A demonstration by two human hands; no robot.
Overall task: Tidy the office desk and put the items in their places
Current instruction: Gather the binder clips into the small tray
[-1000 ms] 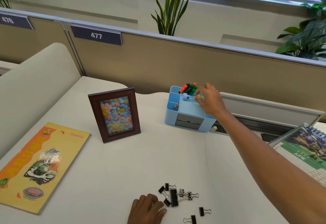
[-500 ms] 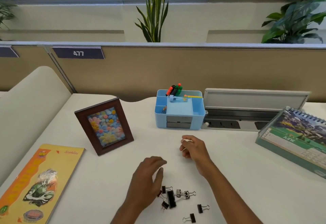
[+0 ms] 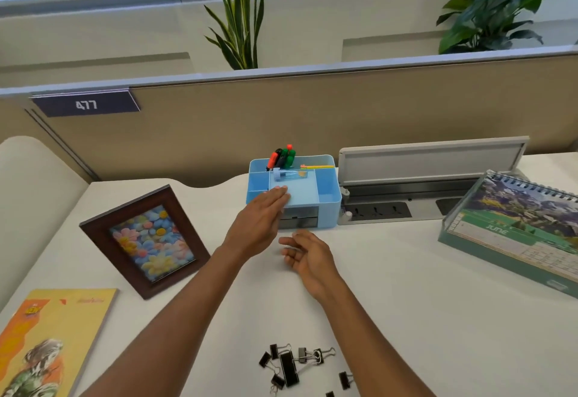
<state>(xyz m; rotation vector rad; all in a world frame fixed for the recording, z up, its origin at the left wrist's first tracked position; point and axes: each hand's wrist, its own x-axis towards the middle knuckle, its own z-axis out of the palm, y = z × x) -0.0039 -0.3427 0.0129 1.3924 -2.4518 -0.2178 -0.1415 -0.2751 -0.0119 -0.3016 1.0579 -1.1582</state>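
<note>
Both hands are moving off the binder clips now: left hand is laying straight fingers on the blue organizer, right hand is hovering loose and empty by its drawer, probably opening it next. I'm counting eight clips sitting on the bench, one frame, one calendar.

I have a broad bare lane of desk running from the binder clips at the near edge up to the blue organizer. The upright picture frame hems it on the left and the desk calendar on the right. The open socket box sits just beside the organizer's right wall, and the partition closes the back.
</note>
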